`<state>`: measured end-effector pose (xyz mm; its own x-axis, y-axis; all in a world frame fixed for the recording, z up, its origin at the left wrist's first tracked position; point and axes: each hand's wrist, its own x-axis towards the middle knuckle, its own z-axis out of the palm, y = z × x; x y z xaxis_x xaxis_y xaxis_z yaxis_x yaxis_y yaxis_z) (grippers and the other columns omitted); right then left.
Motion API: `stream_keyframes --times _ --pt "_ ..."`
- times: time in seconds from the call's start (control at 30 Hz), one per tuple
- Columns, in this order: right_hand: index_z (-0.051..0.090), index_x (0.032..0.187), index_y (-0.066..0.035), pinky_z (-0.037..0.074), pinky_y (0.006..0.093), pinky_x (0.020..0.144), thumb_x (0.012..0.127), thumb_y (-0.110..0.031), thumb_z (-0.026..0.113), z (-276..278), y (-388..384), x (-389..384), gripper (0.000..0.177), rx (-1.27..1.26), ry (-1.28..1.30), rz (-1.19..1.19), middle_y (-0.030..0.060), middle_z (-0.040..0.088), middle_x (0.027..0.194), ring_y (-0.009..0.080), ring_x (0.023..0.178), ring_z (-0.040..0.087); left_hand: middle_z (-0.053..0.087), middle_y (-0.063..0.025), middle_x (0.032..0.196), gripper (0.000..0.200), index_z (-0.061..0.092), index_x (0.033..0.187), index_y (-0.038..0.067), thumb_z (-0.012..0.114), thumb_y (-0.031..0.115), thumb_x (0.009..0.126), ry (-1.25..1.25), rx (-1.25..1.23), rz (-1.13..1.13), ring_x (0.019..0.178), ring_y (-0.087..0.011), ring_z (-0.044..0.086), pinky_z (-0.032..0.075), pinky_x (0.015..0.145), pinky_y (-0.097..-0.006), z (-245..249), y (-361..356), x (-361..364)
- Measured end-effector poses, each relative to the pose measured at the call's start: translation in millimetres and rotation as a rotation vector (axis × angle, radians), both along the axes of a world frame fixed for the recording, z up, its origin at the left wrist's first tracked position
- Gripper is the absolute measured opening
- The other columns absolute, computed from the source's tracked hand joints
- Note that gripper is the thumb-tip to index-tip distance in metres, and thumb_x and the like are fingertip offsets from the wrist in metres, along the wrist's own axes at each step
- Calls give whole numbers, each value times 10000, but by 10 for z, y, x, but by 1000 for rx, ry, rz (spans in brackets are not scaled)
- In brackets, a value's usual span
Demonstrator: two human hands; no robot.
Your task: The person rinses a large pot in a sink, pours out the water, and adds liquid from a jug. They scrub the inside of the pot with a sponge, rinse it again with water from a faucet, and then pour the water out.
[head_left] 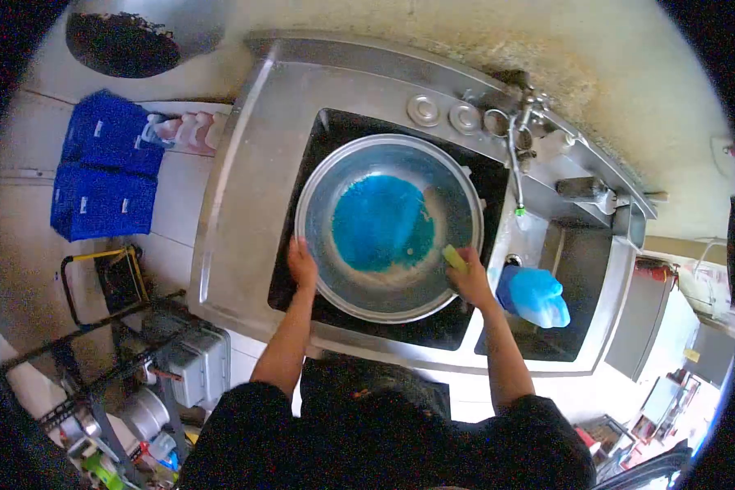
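Observation:
A large round metal pot (pixel 449 302) stands in the left basin of a steel sink, with blue liquid (pixel 376 224) pooled over its bottom. My left hand (pixel 302 263) grips the pot's left rim, fingers over the edge. At the lower right of the pot, my right hand (pixel 471 282) holds a yellow-green sponge (pixel 455 259) just inside the rim. To the right of that hand lies a blue plastic jug (pixel 537 296), over the right basin.
A faucet (pixel 514 163) with a long spout rises at the back between the basins. Round metal lids (pixel 424 110) lie on the back ledge, and a brush (pixel 584 192) rests at the right. Blue crates (pixel 106 200) stand left of the steel counter (pixel 249 188). A black rack (pixel 98 351) is at the lower left.

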<state>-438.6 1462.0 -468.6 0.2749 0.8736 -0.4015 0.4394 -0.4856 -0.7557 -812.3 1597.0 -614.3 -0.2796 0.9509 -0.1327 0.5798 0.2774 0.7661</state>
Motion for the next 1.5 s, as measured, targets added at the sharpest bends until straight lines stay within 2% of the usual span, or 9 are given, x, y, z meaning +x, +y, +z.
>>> stream_keyframes --times 0.3,0.43,0.5,0.6,0.73,0.8,0.97,1.17,1.5 --pt "491 1149 8 416 517 784 825 -136 575 -2806 1439 -103 365 401 -1034 -3 242 499 1054 419 910 491 586 -202 1193 398 485 1297 -19 391 235 1005 -242 1 -80 1105 -309 559 407 964 -393 372 97 85" --pt "543 1090 8 404 528 750 829 -196 550 -2934 2318 -888 331 139 -735 -228 257 528 961 429 852 498 544 -232 1256 433 454 1324 -36 391 251 1006 -75 -112 -22 1149 -350 534 398 982 -393 167 8 47" --pt "584 968 -27 399 527 779 807 -194 523 -3537 2396 -1244 240 621 -992 -64 194 553 877 393 858 532 519 -248 1289 456 431 1342 -47 395 258 1004 -64 -211 12 1166 -369 522 392 993 -404 95 -69 -8" --pt "582 978 -12 434 515 809 807 -153 513 -2926 1941 -1880 232 93 -246 582 220 594 937 375 924 564 534 -248 1269 459 431 1341 -49 404 260 1002 -177 -210 76 1156 -365 529 392 992 -406 1 -111 -29" --pt "611 960 -8 447 511 799 797 -109 509 -2163 1237 -1644 218 -148 -188 682 237 593 927 372 932 574 559 -243 1233 457 434 1338 -52 416 254 999 -81 -184 32 1133 -345 544 401 978 -398 147 -63 28" --pt "605 915 -5 444 513 807 811 -119 503 -2982 727 -1076 185 601 -456 373 242 580 921 404 924 566 573 -238 1212 448 442 1330 -53 422 246 997 -125 -247 94 1116 -330 554 408 968 -389 140 -81 33" --pt "557 1071 7 409 500 882 812 -238 589 -3107 2308 -681 357 295 -622 -225 237 539 1030 428 992 498 583 -229 1186 437 459 1305 -55 432 248 992 -19 -232 51 1082 -316 567 421 947 -383 429 94 179" --pt "559 821 -59 451 497 728 749 -107 553 -3063 1708 -1699 86 211 -314 545 167 582 810 370 811 572 585 -240 1181 449 462 1291 -75 429 253 986 -56 -200 63 1084 -335 567 424 943 -395 247 7 85" --pt "542 907 -39 438 492 758 754 -107 534 -3734 2273 -1201 168 377 -642 80 190 559 859 394 822 537 564 -265 1208 458 451 1295 -86 426 251 985 11 -218 90 1093 -359 561 413 961 -400 283 1 128"
